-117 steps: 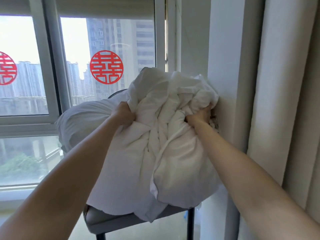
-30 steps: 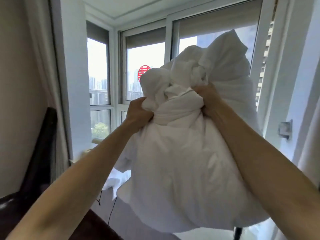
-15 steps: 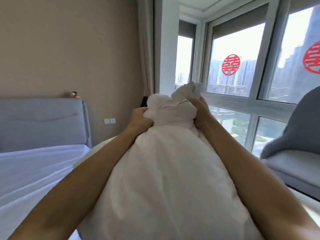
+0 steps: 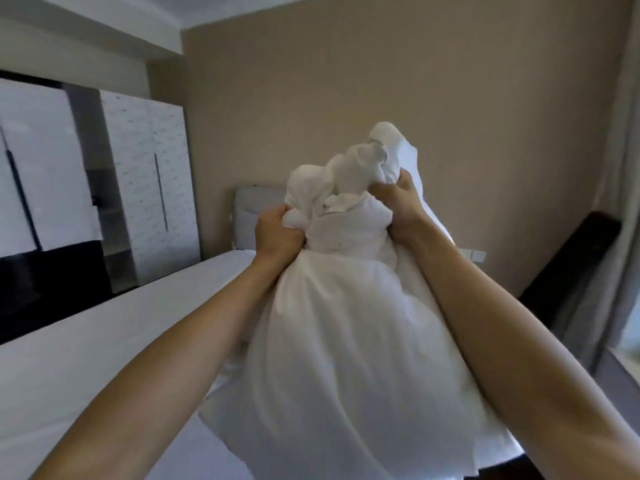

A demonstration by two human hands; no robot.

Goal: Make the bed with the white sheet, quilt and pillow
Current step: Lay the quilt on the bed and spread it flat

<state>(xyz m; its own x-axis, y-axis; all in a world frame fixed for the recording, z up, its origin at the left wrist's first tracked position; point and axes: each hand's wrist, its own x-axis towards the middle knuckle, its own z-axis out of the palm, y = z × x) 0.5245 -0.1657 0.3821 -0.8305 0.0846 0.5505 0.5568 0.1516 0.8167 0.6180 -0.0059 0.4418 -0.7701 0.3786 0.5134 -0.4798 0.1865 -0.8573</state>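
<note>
The fingers of the left hand [image 4: 278,233] are curled tight and clamped on a gathered fold of the white quilt [image 4: 349,341], at the left side of its bunched top. The fingers of the right hand [image 4: 398,206] are also curled and dig into the cloth at the right side of the same bunch, a little higher than the left hand. Between the two hands the cloth stands up in crumpled knots, and one loose corner rises above the right hand.

Both bare forearms reach forward from the bottom corners of the view. The quilt hangs down between them as a big, soft, bag-like mass. It is held in the air above the near right part of the bed [image 4: 104,341]; its lower edge is close to the mattress, but I cannot tell if it touches.

The bed is covered with a smooth white sheet [image 4: 69,368] that runs from the near left edge up to the grey padded headboard [image 4: 252,216], which stands against the beige wall [image 4: 381,81]. Beyond the far left edge of the bed stands a white wardrobe [image 4: 145,188] with dark handles. On the wall just right of the quilt there is a white switch plate [image 4: 476,255]. A grey curtain [image 4: 623,168] hangs at the right edge of the view.
</note>
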